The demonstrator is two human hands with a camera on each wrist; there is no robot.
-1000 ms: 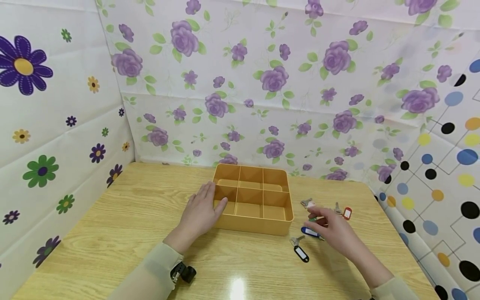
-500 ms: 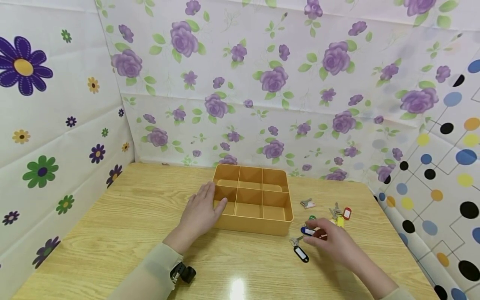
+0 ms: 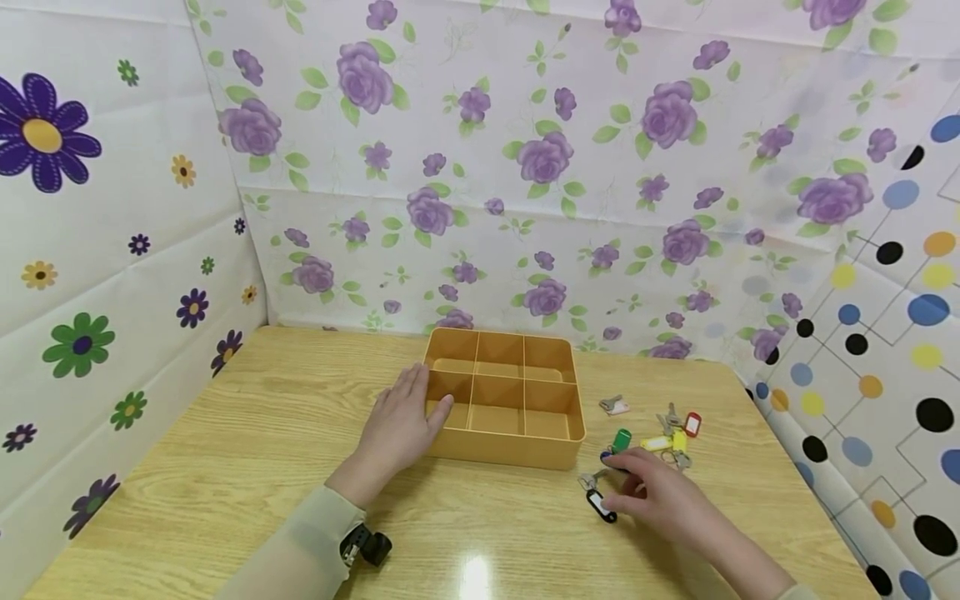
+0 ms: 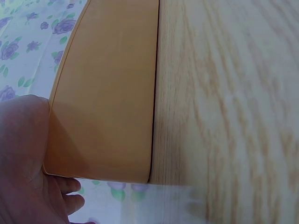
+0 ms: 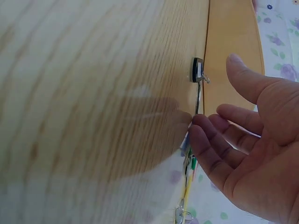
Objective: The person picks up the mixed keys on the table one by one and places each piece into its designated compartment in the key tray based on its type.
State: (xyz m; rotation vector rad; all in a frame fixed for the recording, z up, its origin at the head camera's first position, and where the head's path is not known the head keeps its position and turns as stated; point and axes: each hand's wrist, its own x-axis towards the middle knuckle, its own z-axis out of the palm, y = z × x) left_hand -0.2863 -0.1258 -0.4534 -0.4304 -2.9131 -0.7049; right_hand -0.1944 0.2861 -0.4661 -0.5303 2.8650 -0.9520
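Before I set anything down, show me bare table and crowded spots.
Bare: table left of the left hand; also in front of the orange box, left of the black tag. Crowded: tagged keys beside and beyond the right hand.

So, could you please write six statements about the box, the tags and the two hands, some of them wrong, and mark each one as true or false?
1. The left hand touches the box. True.
2. The box has four compartments. False: it has six.
3. The red tag lies to the right of the green tag. True.
4. The black tag is inside the box. False: the black tag is on the table.
5. A yellow tag lies between the green tag and the red tag. True.
6. The right hand is inside the box. False: the right hand is outside the box, near the black tag.
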